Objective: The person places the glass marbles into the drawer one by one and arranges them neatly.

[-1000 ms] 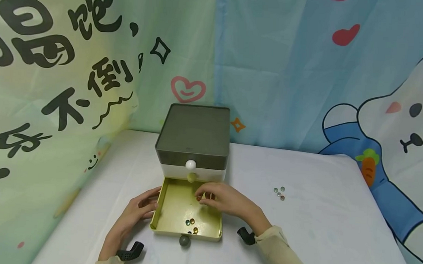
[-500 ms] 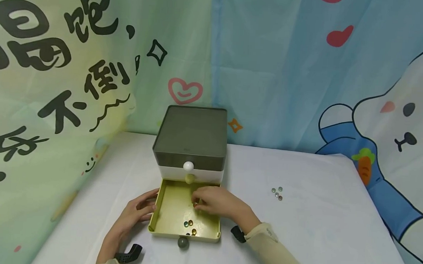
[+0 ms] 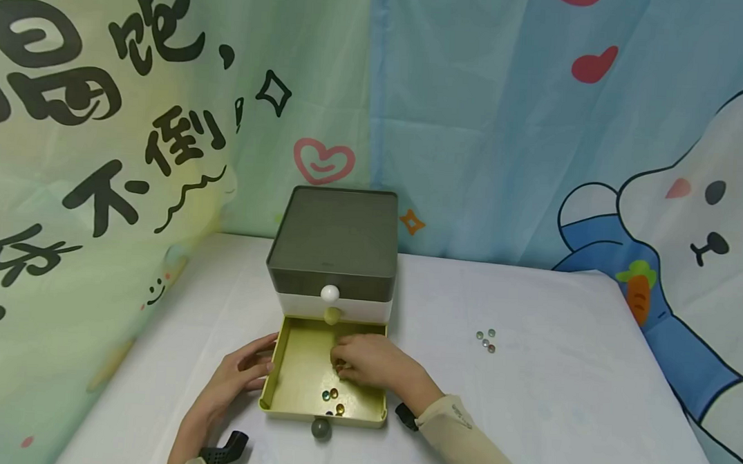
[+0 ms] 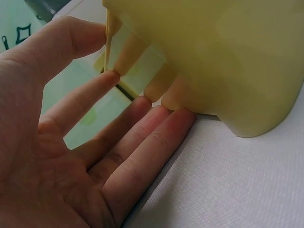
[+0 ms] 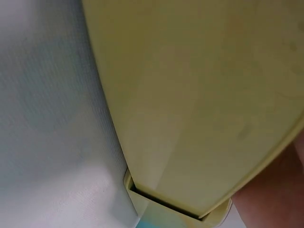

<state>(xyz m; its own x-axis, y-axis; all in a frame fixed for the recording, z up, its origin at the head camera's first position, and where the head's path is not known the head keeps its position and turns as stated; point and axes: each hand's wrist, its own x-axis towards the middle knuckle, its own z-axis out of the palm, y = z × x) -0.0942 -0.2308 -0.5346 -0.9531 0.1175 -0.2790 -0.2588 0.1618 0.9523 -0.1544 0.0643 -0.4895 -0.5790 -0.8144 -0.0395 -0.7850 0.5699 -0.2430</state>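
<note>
One storage box (image 3: 337, 234), dark grey-green above and white below, on the white-covered table (image 3: 538, 412), near the printed backdrop (image 3: 441, 124) across from me; one yellow-green drawer (image 3: 300, 367), lying in front of the box, a dark round knob (image 3: 321, 428) on its near end; inside, by that end, a few small stones, among them one teal stone (image 3: 325, 395) and one amber stone (image 3: 334, 393); four more loose stones (image 3: 491, 349) on the table, well to the drawer's right; left hand (image 3: 241, 373), spread with fingers nearly straight, fingertips against the drawer's outer left wall, thumb at its rim; right hand (image 3: 366, 360), reaching over the right wall into the drawer, fingers bent downward, whether around anything I cannot tell.
</note>
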